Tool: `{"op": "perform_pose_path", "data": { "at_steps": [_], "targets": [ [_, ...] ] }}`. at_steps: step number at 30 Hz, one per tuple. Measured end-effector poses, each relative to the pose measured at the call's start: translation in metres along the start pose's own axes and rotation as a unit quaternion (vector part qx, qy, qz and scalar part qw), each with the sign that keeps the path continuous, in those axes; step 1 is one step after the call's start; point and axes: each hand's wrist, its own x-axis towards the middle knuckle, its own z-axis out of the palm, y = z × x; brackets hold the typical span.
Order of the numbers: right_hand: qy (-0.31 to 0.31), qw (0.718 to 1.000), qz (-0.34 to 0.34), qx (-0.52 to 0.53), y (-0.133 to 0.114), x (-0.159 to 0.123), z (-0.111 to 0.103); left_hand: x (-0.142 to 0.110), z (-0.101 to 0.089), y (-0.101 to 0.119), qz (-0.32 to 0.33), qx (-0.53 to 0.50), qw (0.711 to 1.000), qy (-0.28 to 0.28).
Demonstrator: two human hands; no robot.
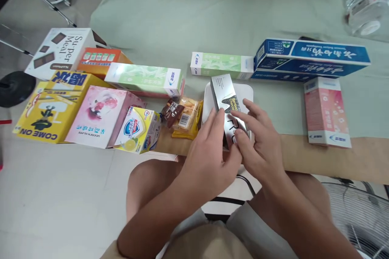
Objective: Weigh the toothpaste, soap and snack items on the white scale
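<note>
A slim silver and black bamboo charcoal toothpaste box (226, 93) is held over a white, round-cornered flat object (246, 91) at the table's near edge. My left hand (209, 151) grips the box from its left side, its fingers along that edge. On the other side, my right hand (263, 141) has its thumb and a fingertip against the box face, with the other fingers spread. Both hands partly cover the box's lower half. Just left lie a packaged snack (187, 115) and a brown wrapper (173, 112).
Leftward stand a yellow soap box (138, 129), a pink box (97, 109), yellow boxes (51, 113), a white box (60, 50) and a green box (142, 79). Rightward are another green box (219, 64), blue boxes (313, 58), a pink-white box (327, 111) and plastic bottles (364, 8).
</note>
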Motion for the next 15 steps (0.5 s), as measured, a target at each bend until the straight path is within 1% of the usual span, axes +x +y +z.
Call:
{"op": "perform_pose_path", "data": {
  "at_steps": [3, 5, 8, 12, 14, 15],
  "targets": [
    [0.013, 1.000, -0.007, 0.008, 0.003, 0.003, -0.006, -0.002, -0.008, 0.002, 0.039, 0.009, 0.997, 0.063],
    [0.016, 1.000, 0.002, 0.013, 0.005, 0.005, -0.008, -0.001, -0.015, 0.002, 0.071, -0.002, 0.992, 0.107],
    [0.013, 1.000, 0.012, 0.009, 0.007, 0.004, -0.009, 0.003, -0.027, 0.002, 0.096, -0.021, 0.985, 0.144],
    [-0.010, 1.000, -0.014, -0.016, 0.005, 0.000, -0.005, 0.004, -0.045, 0.001, 0.088, -0.044, 0.982, 0.161],
    [-0.036, 0.998, -0.020, -0.043, -0.001, 0.000, -0.001, 0.003, -0.054, 0.002, 0.069, -0.059, 0.980, 0.177],
    [-0.053, 0.997, -0.011, -0.062, -0.005, 0.001, 0.001, 0.003, -0.059, 0.001, 0.062, -0.067, 0.977, 0.191]
  ]
}}
